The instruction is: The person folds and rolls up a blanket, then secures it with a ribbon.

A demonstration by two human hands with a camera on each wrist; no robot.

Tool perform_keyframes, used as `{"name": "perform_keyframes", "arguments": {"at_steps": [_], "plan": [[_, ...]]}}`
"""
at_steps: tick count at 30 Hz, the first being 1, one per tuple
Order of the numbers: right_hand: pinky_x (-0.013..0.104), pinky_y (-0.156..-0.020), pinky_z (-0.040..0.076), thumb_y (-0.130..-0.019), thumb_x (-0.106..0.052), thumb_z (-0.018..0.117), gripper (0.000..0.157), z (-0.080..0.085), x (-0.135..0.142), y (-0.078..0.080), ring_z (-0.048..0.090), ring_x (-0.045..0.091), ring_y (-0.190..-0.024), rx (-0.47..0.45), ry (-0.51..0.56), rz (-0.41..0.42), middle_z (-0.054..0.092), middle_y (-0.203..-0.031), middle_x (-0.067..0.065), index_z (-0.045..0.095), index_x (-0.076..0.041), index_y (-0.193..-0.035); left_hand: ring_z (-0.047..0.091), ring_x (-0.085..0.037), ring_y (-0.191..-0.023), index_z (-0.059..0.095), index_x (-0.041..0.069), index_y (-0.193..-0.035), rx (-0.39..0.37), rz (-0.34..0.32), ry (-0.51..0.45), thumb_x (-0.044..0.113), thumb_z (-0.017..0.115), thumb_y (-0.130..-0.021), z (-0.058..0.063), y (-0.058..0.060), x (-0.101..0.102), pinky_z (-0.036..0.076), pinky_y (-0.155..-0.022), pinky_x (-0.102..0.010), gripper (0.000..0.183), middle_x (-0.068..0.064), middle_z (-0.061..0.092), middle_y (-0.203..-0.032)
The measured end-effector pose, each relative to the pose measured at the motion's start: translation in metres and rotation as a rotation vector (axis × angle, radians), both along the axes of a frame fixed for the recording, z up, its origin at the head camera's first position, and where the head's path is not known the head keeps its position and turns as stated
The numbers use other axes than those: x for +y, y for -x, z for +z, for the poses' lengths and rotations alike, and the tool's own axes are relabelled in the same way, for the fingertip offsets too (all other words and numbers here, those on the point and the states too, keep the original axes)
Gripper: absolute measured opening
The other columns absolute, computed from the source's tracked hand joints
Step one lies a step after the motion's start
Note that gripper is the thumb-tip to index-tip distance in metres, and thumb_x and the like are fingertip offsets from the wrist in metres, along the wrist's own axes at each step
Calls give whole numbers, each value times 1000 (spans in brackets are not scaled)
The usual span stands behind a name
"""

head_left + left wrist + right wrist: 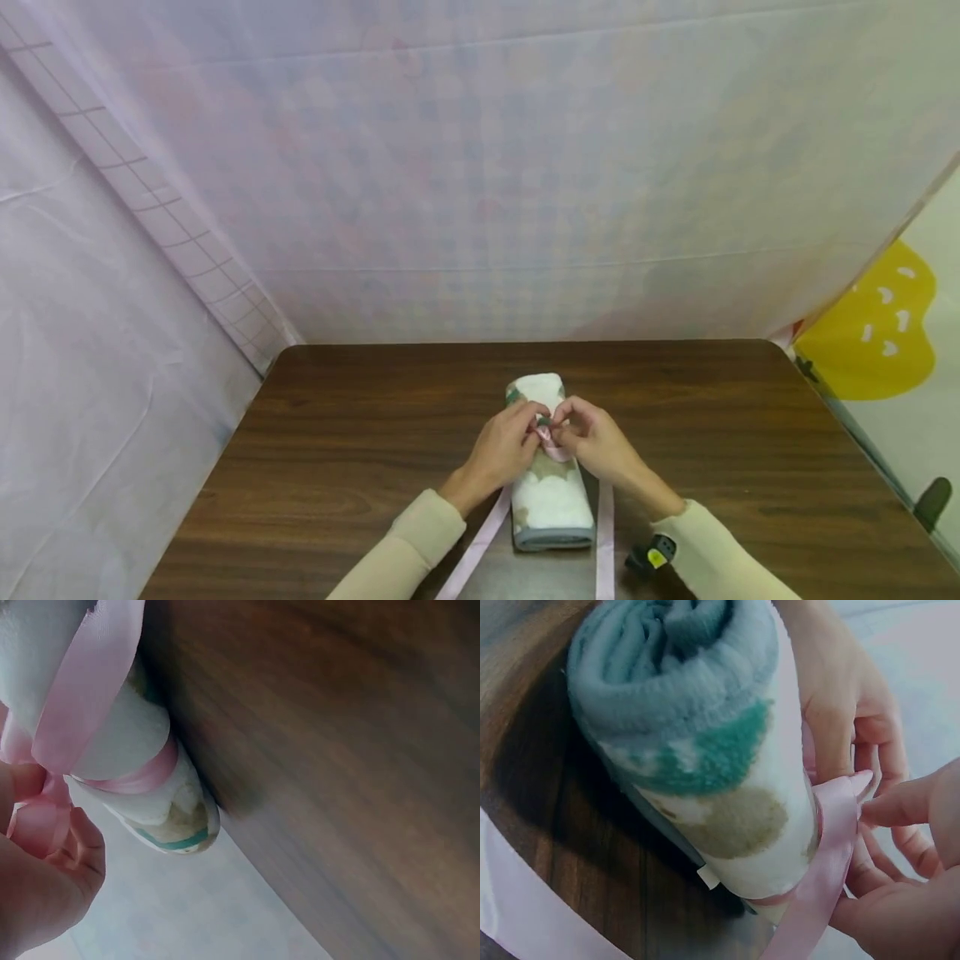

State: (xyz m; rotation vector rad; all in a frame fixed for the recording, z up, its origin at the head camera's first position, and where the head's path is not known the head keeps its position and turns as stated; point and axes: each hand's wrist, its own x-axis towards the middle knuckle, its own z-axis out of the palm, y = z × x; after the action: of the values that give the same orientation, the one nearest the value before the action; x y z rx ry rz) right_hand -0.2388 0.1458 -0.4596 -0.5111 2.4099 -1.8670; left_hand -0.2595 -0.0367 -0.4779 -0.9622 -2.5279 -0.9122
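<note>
A rolled towel (pixel 553 502), white with tan and green patches and a grey edge, lies on the table with one end toward me. A pink ribbon (pixel 90 690) goes round its middle, with loops and a crossing on top. My left hand (pixel 504 443) pinches the ribbon at the crossing from the left. From the right, my right hand (pixel 596 440) pinches the ribbon there too, its thumb and finger close to the left hand's fingertips. In the right wrist view the towel's coiled end (pixel 675 645) shows. The exact knot is partly hidden by fingers.
Two long ribbon tails (pixel 480 546) run toward the table's near side, one on each side of the towel. The brown wooden table (pixel 360 417) meets a pale cloth backdrop (pixel 480 208) at its far edge. A dark device with a yellow mark (pixel 658 553) is at the right wrist.
</note>
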Motion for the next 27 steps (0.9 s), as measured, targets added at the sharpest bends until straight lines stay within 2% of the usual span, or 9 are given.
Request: {"name": "perform_keyframes", "arguments": {"at_steps": [6, 13, 17, 21, 23, 27], "plan": [[24, -61, 53, -81, 15, 62, 23, 0, 3, 3, 67, 14, -74, -53, -7, 8, 68, -88, 21, 55, 6, -100, 50, -7, -71, 65, 10, -109, -4, -30, -56, -4, 64, -83, -1, 1, -1, 40, -63, -16, 30, 1, 56, -84], [23, -63, 54, -77, 18, 64, 24, -5, 4, 7, 65, 11, -78, -7, -26, 7, 68, -90, 18, 58, 5, -97, 54, -8, -74, 65, 6, -105, 10, -102, -164, -7, 66, -81, 0, 2, -2, 44, -65, -14, 28, 0, 58, -84], [22, -62, 53, -79, 15, 67, 20, -8, 5, 9, 66, 10, -76, 38, -33, -21, 69, -86, 16, 59, 4, -94, 61, -15, -81, 65, 3, -105, -28, -141, -230, -7, 70, -77, 1, 4, -7, 51, -73, -20, 30, -6, 64, -91], [22, -59, 53, -81, 11, 69, 17, -9, 6, 11, 65, 9, -71, 66, -16, -53, 68, -81, 14, 58, 4, -92, 63, -18, -91, 65, 6, -109, -90, -121, -227, 3, 76, -80, 4, 3, -14, 53, -81, -26, 31, -8, 64, -102], [22, -58, 52, -82, 9, 70, 17, -8, 6, 12, 64, 9, -70, 70, -9, -64, 67, -80, 12, 58, 4, -92, 64, -20, -92, 64, 6, -111, -131, -111, -224, 8, 77, -83, 5, 2, -18, 54, -81, -29, 31, -8, 64, -106], [22, -58, 52, -82, 8, 72, 17, -8, 6, 12, 63, 8, -70, 66, -6, -79, 66, -79, 12, 58, 4, -91, 66, -24, -92, 64, 3, -113, -190, -114, -256, 6, 77, -85, 5, 0, -23, 58, -79, -34, 31, -11, 65, -107]]}}
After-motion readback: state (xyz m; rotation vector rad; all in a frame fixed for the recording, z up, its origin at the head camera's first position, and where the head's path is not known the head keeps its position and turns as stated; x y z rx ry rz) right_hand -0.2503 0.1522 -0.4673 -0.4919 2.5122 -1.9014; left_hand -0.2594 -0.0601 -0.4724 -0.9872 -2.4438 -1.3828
